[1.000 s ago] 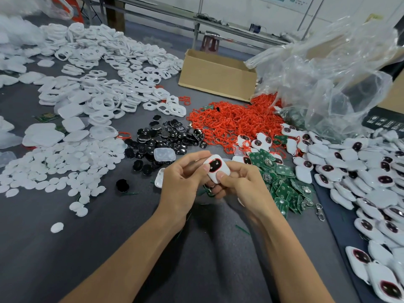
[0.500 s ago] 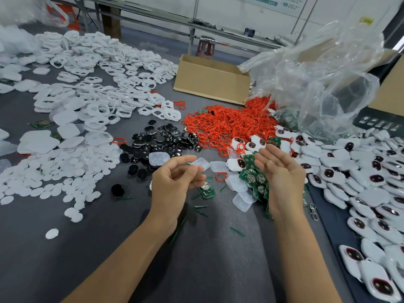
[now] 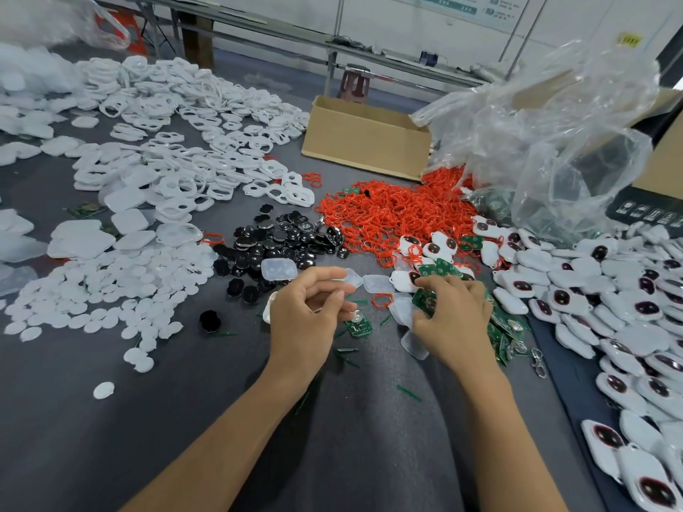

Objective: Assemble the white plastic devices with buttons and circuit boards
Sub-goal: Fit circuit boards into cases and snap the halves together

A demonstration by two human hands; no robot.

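Both hands have let go of the finished white device they were pressing together a second ago and have dropped toward the table (image 3: pixel 111 437). Turned palm down since the last frame, the right hand (image 3: pixel 452 319) has its fingers curled into the green heap of boards (image 3: pixel 508 325), with thumb and forefinger closing on one circuit board (image 3: pixel 424 301) at the heap's near edge. Whether that board is lifted clear cannot be told. The left hand (image 3: pixel 306 319) hovers just beside it, fingers loosely bent and spread, holding nothing. A single loose board (image 3: pixel 358 325) lies on the table right under its fingertips. Between the two hands lies a red ring (image 3: pixel 382 299), with a clear cover (image 3: pixel 377 282) just beyond it. Another clear cover (image 3: pixel 279 269) sits past the left knuckles, on the edge of the black buttons (image 3: pixel 281 245). An assembled white device (image 3: pixel 403 280) lies touching distance ahead of the right fingertips, and many more finished devices (image 3: pixel 591 290) spread out to the right of that hand. The big pile of red rings (image 3: pixel 391 212) lies farther ahead of both hands.
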